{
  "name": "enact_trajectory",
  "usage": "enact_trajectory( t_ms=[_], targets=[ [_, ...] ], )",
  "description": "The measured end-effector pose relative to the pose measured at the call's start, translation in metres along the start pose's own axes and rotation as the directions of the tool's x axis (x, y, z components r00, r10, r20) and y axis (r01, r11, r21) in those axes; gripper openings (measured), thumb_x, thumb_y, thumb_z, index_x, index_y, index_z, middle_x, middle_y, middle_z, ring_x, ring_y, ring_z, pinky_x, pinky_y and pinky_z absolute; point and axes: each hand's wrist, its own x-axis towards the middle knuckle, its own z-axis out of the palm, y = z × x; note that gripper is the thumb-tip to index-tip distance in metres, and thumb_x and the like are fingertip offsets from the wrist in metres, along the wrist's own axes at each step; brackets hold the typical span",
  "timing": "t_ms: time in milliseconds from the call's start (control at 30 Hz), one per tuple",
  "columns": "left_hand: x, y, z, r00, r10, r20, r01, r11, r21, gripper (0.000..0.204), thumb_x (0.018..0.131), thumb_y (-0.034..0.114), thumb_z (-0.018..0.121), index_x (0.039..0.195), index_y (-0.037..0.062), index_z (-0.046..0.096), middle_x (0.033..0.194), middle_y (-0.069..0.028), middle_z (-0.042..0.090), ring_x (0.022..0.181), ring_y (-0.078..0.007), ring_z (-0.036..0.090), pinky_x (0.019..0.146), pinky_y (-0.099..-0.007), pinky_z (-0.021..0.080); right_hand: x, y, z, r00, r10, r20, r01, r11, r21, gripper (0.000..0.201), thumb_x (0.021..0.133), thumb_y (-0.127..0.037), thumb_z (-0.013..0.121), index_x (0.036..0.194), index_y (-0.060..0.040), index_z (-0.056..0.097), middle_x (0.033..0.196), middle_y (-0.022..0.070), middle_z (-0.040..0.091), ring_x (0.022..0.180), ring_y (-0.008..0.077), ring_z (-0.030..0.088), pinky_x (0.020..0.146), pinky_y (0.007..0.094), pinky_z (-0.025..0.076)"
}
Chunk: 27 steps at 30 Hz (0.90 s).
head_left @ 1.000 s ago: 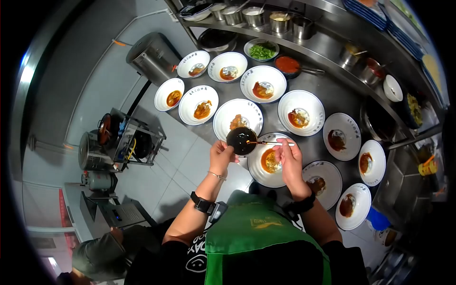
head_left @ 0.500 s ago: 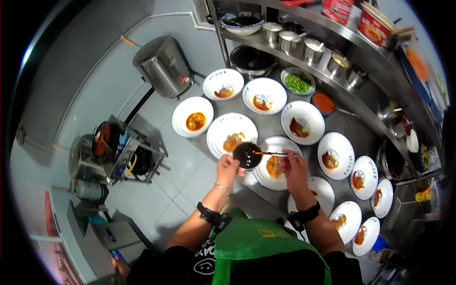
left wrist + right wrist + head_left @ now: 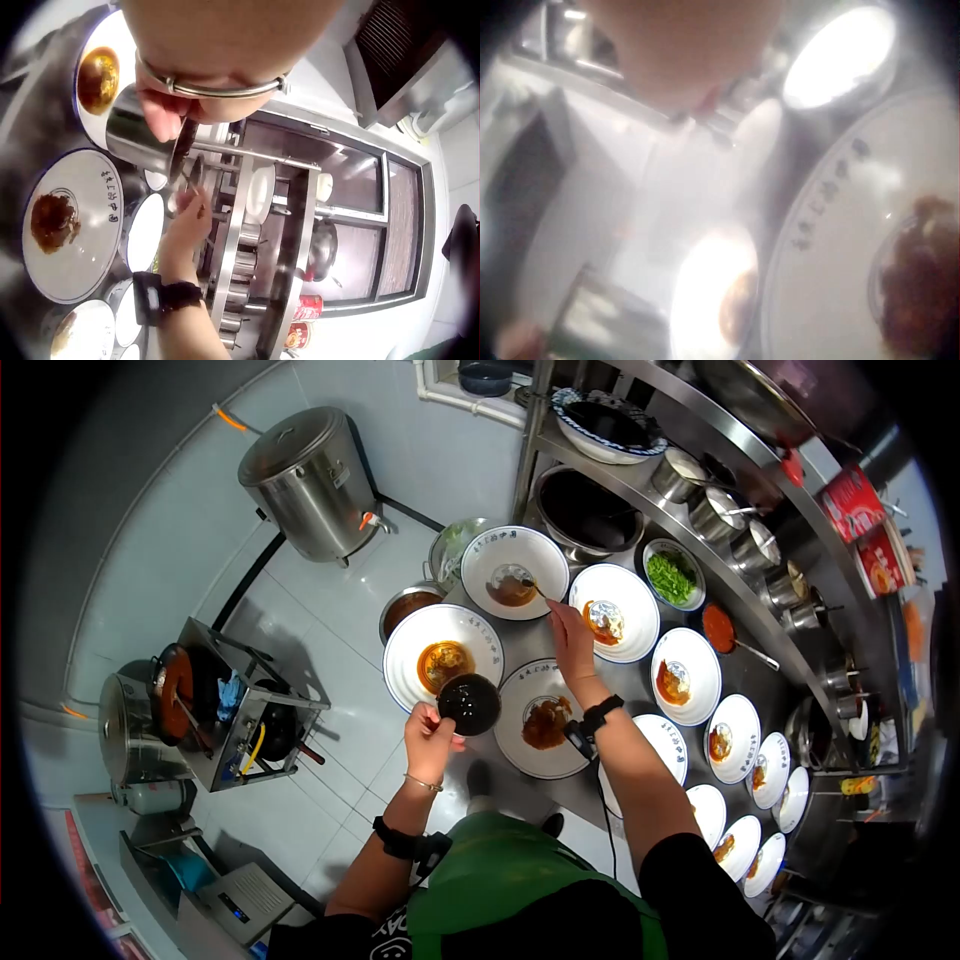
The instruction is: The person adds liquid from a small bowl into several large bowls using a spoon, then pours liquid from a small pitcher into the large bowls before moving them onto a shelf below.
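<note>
My left hand grips the rim of a small metal cup filled with dark liquid. The cup overlaps the near edge of a white bowl with reddish-brown sauce in it. My right hand reaches forward and pinches a thin-handled spoon. The spoon's tip is over the farthest white bowl, where brown sauce lies at the bottom. Beneath my right wrist is another bowl holding dark brown sauce. Blur hides the right fingers in the right wrist view.
More sauced bowls run along the steel counter to the right. Beyond them are a bowl of chopped greens, a pan of red sauce and a shelf of metal pots. A steel barrel and a cart stand on the left.
The right hand has carried the spoon away from the cup, out to the farthest bowl. The left hand with the cup has shifted left and down in the head view, which has turned too.
</note>
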Motion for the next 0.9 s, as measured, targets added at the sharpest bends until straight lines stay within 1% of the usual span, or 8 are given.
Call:
enact_trajectory(
  t_ms=[133,367,400,567,667,700,800,900],
  targets=[
    [0.017,-0.005,-0.021,1.0,0.015,0.0,-0.015,1.0,-0.025,0.019,0.084,-0.007,0.051,0.083,0.0093,0.042,0.069,-0.003,0.054,0.05,-0.0136,0.06,0.042,-0.0266,0.052,0.008,0.011,0.027,0.883,0.469,-0.014,-0.425,0.813,0.397,0.027,0.099,-0.011,0.05,0.121,-0.0003,0.061,0.111,0.0143,0.067,0.093,0.0206,0.066,0.083,0.0304,0.05],
    [0.04,0.009,-0.02,0.999,-0.036,0.002,0.036,0.998,-0.06,0.024,0.081,-0.009,0.052,0.078,0.0096,0.036,0.064,-0.0018,0.046,0.044,-0.0146,0.053,0.04,-0.0267,0.045,0.01,0.019,0.03,0.946,0.321,-0.052,-0.317,0.945,0.075,0.024,0.098,-0.013,0.051,0.117,-0.0021,0.064,0.11,0.0187,0.067,0.096,0.0302,0.066,0.086,0.033,0.05],
    [0.039,0.009,-0.02,0.999,-0.044,0.005,0.044,0.998,-0.049,0.024,0.081,-0.009,0.052,0.079,0.0096,0.036,0.064,-0.002,0.047,0.044,-0.0145,0.053,0.04,-0.0267,0.045,0.01,0.02,0.032,0.965,0.258,-0.042,-0.259,0.966,-0.023,0.024,0.1,-0.011,0.05,0.118,-0.0021,0.063,0.105,0.0151,0.068,0.093,0.0217,0.066,0.084,0.0287,0.05],
    [0.039,0.002,-0.021,0.999,-0.035,-0.013,0.035,0.999,-0.037,0.023,0.082,-0.008,0.052,0.079,0.0097,0.037,0.063,-0.002,0.049,0.044,-0.0144,0.055,0.039,-0.0271,0.047,-0.001,0.041,0.041,0.972,0.226,-0.07,-0.23,0.972,-0.048,0.025,0.1,-0.012,0.05,0.119,-0.0016,0.063,0.105,0.0143,0.068,0.091,0.0211,0.066,0.082,0.028,0.05],
    [0.041,0.005,-0.019,1.0,-0.001,-0.014,0.001,0.999,-0.037,0.023,0.083,-0.008,0.052,0.079,0.0098,0.038,0.062,-0.0018,0.05,0.044,-0.014,0.056,0.039,-0.0271,0.048,-0.002,0.059,0.036,0.736,0.676,-0.026,-0.505,0.575,0.644,0.025,0.101,-0.012,0.048,0.119,0.0018,0.059,0.102,0.0122,0.068,0.084,0.015,0.065,0.073,0.0215,0.051],
    [0.039,0.006,-0.018,1.0,-0.008,-0.018,0.007,1.0,-0.028,0.022,0.083,-0.008,0.052,0.08,0.0097,0.038,0.062,-0.0018,0.05,0.044,-0.0136,0.056,0.039,-0.0271,0.048,-0.002,0.056,0.025,0.737,0.676,-0.018,-0.509,0.572,0.643,0.025,0.101,-0.012,0.048,0.119,0.0018,0.059,0.102,0.0122,0.068,0.084,0.015,0.065,0.073,0.0215,0.051],
    [0.037,0.007,-0.017,0.997,0.073,-0.032,-0.073,0.997,0.008,0.022,0.083,-0.007,0.052,0.08,0.0091,0.038,0.062,-0.0025,0.05,0.045,-0.0127,0.055,0.039,-0.0265,0.048,0.006,0.0,-0.023,0.499,0.792,0.353,-0.53,-0.044,0.847,0.027,0.102,-0.014,0.042,0.123,0.0014,0.051,0.103,0.0138,0.068,0.078,0.0136,0.063,0.065,0.0218,0.05],
    [0.032,0.01,-0.016,0.996,0.071,-0.06,-0.069,0.997,0.025,0.022,0.082,-0.006,0.055,0.081,0.0075,0.038,0.065,-0.0035,0.049,0.047,-0.0138,0.057,0.04,-0.0255,0.046,-0.011,-0.076,-0.056,0.576,0.698,0.426,-0.641,0.062,0.765,0.027,0.102,-0.017,0.044,0.119,0.0005,0.056,0.1,0.0113,0.069,0.079,0.0131,0.062,0.066,0.0228,0.05]
  ],
)
